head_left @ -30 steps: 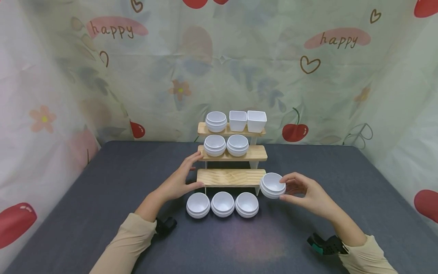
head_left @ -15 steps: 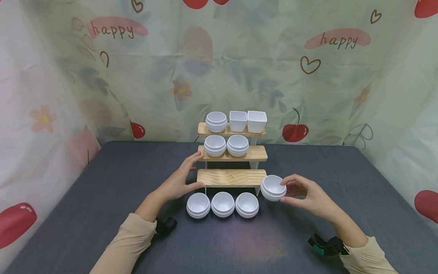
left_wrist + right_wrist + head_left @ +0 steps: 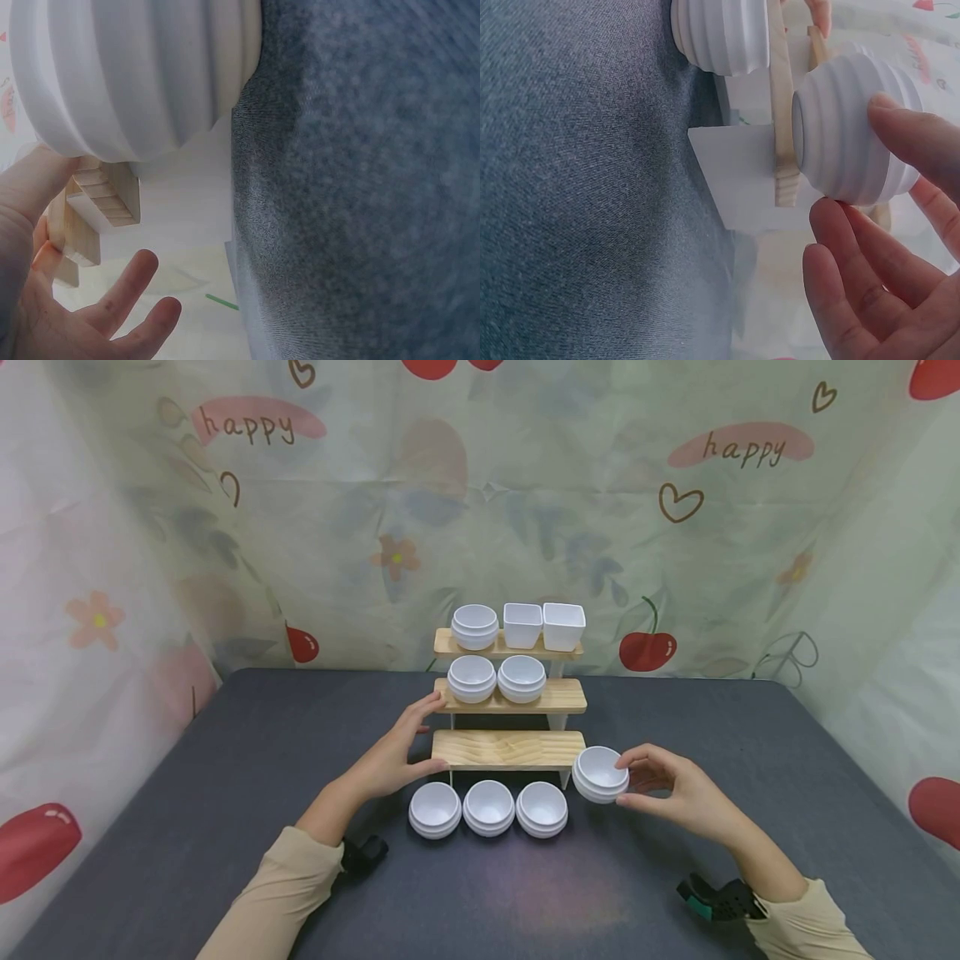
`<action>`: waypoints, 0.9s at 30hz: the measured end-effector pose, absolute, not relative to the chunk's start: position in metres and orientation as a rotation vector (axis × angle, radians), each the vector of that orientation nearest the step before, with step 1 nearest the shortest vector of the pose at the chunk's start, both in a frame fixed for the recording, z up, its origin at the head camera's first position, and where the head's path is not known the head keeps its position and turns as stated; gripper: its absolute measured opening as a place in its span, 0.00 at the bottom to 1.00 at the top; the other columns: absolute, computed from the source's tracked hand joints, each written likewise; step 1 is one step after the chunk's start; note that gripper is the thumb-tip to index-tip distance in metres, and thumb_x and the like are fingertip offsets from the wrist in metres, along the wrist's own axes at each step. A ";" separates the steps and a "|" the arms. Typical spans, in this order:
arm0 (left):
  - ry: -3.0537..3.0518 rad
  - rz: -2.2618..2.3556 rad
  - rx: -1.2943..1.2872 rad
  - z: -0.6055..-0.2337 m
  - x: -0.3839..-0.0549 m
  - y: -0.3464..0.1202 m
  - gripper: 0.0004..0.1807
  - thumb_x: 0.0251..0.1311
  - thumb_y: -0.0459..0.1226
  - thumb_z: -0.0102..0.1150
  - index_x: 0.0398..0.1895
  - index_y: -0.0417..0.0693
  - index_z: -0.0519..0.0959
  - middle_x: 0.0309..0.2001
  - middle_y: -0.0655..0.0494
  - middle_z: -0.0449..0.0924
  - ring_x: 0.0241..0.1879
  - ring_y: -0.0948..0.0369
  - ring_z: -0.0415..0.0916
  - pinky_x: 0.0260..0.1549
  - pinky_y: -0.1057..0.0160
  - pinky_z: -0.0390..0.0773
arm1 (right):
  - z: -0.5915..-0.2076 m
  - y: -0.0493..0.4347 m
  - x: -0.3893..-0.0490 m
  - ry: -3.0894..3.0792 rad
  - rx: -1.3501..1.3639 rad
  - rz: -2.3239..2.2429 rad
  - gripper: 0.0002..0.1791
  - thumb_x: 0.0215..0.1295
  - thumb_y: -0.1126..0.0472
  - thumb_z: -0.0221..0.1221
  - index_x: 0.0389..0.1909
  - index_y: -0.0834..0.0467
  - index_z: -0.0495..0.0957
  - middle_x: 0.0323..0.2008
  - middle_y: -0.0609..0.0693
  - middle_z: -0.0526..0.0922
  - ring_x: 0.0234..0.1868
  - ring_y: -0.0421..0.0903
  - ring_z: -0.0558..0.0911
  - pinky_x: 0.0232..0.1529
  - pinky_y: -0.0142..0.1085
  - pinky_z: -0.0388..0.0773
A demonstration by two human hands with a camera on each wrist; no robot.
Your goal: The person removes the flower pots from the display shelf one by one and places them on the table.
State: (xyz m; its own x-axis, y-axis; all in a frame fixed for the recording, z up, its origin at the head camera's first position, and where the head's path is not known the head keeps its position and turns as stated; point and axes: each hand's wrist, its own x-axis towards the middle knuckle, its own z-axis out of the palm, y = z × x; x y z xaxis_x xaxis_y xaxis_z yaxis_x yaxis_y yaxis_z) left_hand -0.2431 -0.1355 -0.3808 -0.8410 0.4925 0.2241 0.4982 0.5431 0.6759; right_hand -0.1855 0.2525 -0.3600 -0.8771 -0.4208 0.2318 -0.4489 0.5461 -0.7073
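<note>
So the right hand (image 3: 675, 789) is pinching a white ribbed bowl (image 3: 600, 774) between thumb and fingertips, held up off the table (image 3: 480, 902) right by the right end of the stand's bottom board (image 3: 525, 749). Can't tell if bowl and board actually touch. The left hand (image 3: 392, 760) is spread out at the stand's other end, thumb by the bottom board, index finger against the middle board (image 3: 566, 695), other fingers loose. Three matching round bowls (image 3: 488, 806) sit in a row in front, two round bowls (image 3: 521, 677) on the middle board, and one round pot (image 3: 474, 625) plus two square cups (image 3: 563, 625) up top.
</note>
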 end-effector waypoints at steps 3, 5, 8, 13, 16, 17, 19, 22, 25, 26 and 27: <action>-2.755 -1.209 -0.883 -0.381 -0.243 -0.136 0.47 0.54 0.37 0.65 0.72 0.49 0.47 0.75 0.48 0.41 0.65 0.42 0.62 0.62 0.44 0.68 | -0.361 0.253 -0.186 -2.728 0.785 1.267 0.18 0.54 0.61 0.67 0.45 0.56 0.74 0.41 0.51 0.79 0.39 0.31 0.79 0.38 0.30 0.82; -2.757 -1.209 -0.882 -0.381 -0.243 -0.135 0.47 0.54 0.37 0.65 0.72 0.50 0.47 0.75 0.48 0.41 0.65 0.42 0.61 0.62 0.44 0.68 | -0.361 0.253 -0.186 -2.724 0.792 1.269 0.18 0.54 0.61 0.67 0.45 0.56 0.74 0.41 0.51 0.79 0.39 0.31 0.79 0.38 0.30 0.82; -2.761 -1.215 -0.877 -0.380 -0.242 -0.135 0.47 0.54 0.37 0.65 0.72 0.50 0.47 0.75 0.48 0.40 0.66 0.43 0.61 0.62 0.44 0.68 | -0.363 0.254 -0.187 -2.727 0.790 1.265 0.18 0.54 0.61 0.67 0.45 0.56 0.74 0.41 0.50 0.79 0.39 0.31 0.79 0.38 0.30 0.82; -2.753 -1.218 -0.885 -0.378 -0.241 -0.135 0.47 0.54 0.37 0.65 0.72 0.50 0.47 0.74 0.47 0.41 0.65 0.42 0.61 0.62 0.44 0.68 | -0.365 0.256 -0.188 -2.742 0.774 1.264 0.18 0.53 0.60 0.67 0.45 0.54 0.74 0.40 0.46 0.79 0.38 0.31 0.80 0.39 0.30 0.82; -2.746 -1.212 -0.893 -0.378 -0.242 -0.135 0.47 0.54 0.37 0.65 0.72 0.49 0.47 0.74 0.47 0.41 0.65 0.42 0.62 0.61 0.44 0.69 | -0.365 0.256 -0.188 -2.748 0.771 1.267 0.18 0.53 0.60 0.67 0.45 0.54 0.74 0.40 0.47 0.79 0.38 0.31 0.80 0.39 0.30 0.82; -2.745 -1.210 -0.895 -0.379 -0.242 -0.135 0.47 0.54 0.37 0.65 0.72 0.49 0.47 0.74 0.47 0.41 0.65 0.42 0.62 0.61 0.44 0.69 | -0.365 0.256 -0.188 -2.752 0.773 1.265 0.18 0.53 0.60 0.67 0.45 0.55 0.74 0.40 0.47 0.79 0.38 0.31 0.80 0.39 0.30 0.82; -2.747 -1.217 -0.890 -0.379 -0.242 -0.135 0.46 0.54 0.37 0.65 0.72 0.50 0.48 0.74 0.48 0.41 0.65 0.42 0.62 0.62 0.44 0.68 | -0.365 0.255 -0.188 -2.757 0.775 1.262 0.18 0.53 0.60 0.67 0.45 0.55 0.74 0.41 0.49 0.79 0.38 0.31 0.79 0.39 0.30 0.82; -2.748 -1.211 -0.890 -0.380 -0.243 -0.135 0.46 0.54 0.37 0.65 0.72 0.50 0.48 0.74 0.48 0.41 0.65 0.42 0.62 0.62 0.44 0.69 | -0.366 0.255 -0.187 -2.766 0.782 1.258 0.18 0.54 0.59 0.67 0.45 0.56 0.74 0.41 0.50 0.79 0.38 0.31 0.79 0.38 0.30 0.82; -2.751 -1.204 -0.890 -0.380 -0.243 -0.135 0.46 0.54 0.37 0.65 0.72 0.50 0.47 0.74 0.47 0.41 0.64 0.42 0.63 0.61 0.43 0.69 | -0.367 0.255 -0.188 -2.764 0.782 1.261 0.18 0.53 0.59 0.67 0.45 0.55 0.75 0.40 0.49 0.79 0.38 0.31 0.79 0.38 0.31 0.82; -2.752 -1.202 -0.889 -0.380 -0.243 -0.135 0.47 0.54 0.37 0.65 0.72 0.50 0.47 0.74 0.47 0.41 0.64 0.42 0.63 0.61 0.43 0.69 | -0.368 0.256 -0.188 -2.765 0.784 1.259 0.18 0.53 0.59 0.67 0.45 0.55 0.75 0.40 0.49 0.79 0.38 0.31 0.79 0.38 0.31 0.82; -2.753 -1.206 -0.886 -0.380 -0.243 -0.135 0.47 0.54 0.37 0.65 0.72 0.50 0.47 0.74 0.48 0.41 0.64 0.42 0.63 0.61 0.43 0.69 | -0.368 0.256 -0.188 -2.764 0.789 1.258 0.18 0.53 0.59 0.67 0.45 0.55 0.74 0.40 0.49 0.79 0.38 0.31 0.79 0.38 0.31 0.82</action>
